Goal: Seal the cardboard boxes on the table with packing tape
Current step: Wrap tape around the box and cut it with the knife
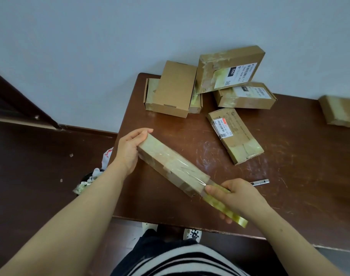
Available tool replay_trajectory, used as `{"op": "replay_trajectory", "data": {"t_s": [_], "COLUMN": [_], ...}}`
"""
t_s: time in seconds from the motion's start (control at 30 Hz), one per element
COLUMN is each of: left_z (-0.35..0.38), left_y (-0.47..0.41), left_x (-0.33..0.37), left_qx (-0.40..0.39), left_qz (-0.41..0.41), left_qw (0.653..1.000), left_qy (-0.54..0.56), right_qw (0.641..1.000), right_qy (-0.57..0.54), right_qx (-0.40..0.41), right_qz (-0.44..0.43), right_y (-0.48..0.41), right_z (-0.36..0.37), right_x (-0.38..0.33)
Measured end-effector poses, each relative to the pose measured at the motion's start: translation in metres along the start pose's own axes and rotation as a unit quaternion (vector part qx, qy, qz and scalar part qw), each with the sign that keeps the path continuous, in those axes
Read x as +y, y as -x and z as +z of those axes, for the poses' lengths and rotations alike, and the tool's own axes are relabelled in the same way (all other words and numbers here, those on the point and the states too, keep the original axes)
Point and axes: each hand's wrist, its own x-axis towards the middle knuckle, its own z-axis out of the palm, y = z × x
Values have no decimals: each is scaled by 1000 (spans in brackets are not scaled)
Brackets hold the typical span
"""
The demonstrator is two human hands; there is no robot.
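A long narrow cardboard box (170, 164) stands on its edge on the brown table (289, 176), running from upper left to lower right. My left hand (128, 148) grips its far end. My right hand (237, 198) holds a roll of clear yellowish packing tape (226, 208) at the box's near end. A strip of tape stretches from the roll onto the box's top face.
Several other cardboard boxes lie at the back of the table: a plain one (176, 88), two labelled ones (229, 68) (245, 95), a flat one (234, 134) and one at the right edge (339, 111). A small metal cutter (259, 182) lies beside my right hand. A bin (88, 182) stands left of the table.
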Motion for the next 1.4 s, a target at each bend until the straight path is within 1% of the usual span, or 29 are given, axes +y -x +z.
{"op": "replay_trajectory", "data": {"t_s": [0.1, 0.23, 0.3, 0.33, 0.37, 0.4, 0.43, 0.47, 0.53, 0.57, 0.63, 0.7, 0.77, 0.8, 0.83, 0.87, 0.93, 1.1, 1.2, 1.3, 1.4], "left_z": [-2, -2, -1, -2, -2, 2, 11, 27, 63, 76, 91, 98, 105, 110, 113, 114, 111, 106, 107, 110, 109], "left_y": [0, 5, 7, 7, 7, 8, 11, 19, 46, 59, 73, 75, 79, 80, 80, 78, 76, 80, 80, 81, 77], "left_x": [0, 2, 6, 9, 13, 17, 18, 15, 1, -9, -20, -21, -30, -34, -35, -36, -35, -33, -32, -33, -31], "left_qx": [-3, -8, 0, 12, 30, 47, 38, 2, -79, -92, -79, -81, -93, -96, -97, -96, -98, -138, -127, -123, -140], "left_qz": [1, 5, 17, 40, 95, 170, 245, 290, 301, 300, 291, 309, 375, 404, 418, 422, 419, 405, 417, 426, 440], "left_qw": [1000, 1000, 996, 984, 942, 867, 782, 728, 699, 678, 630, 600, 582, 582, 591, 598, 599, 577, 554, 547, 542], "left_qy": [3, -26, -89, -174, -320, -466, -572, -622, -644, -664, -715, -734, -716, -699, -683, -675, -675, -696, -709, -710, -702], "right_qw": [1000, 988, 986, 987, 987, 986, 984, 982, 980, 978, 977, 977, 979, 978, 978, 977, 971, 955, 955, 957, 955], "right_qy": [-31, -147, -162, -156, -153, -157, -165, -170, -182, -189, -199, -207, -201, -200, -200, -204, -226, -256, -248, -232, -242], "right_qx": [-2, -41, -47, -45, -48, -57, -69, -77, -85, -85, -70, -49, -43, -49, -56, -58, -70, -148, -160, -169, -166], "right_qz": [2, 6, 3, 2, 0, -4, -6, -8, -11, -14, -14, -9, -11, -15, -20, -25, -27, -34, -36, -43, -48], "right_y": [-8, -18, -22, -24, -26, -28, -28, -28, -28, -28, -30, -32, -34, -33, -33, -33, -33, -33, -36, -37, -37], "right_z": [0, 3, 2, 1, 0, 0, -1, 0, 1, 2, 3, 5, 6, 6, 6, 7, 9, 0, -3, -1, 0], "right_x": [7, 13, 15, 15, 16, 17, 18, 18, 19, 19, 20, 22, 25, 24, 24, 25, 27, 29, 30, 30, 31]}}
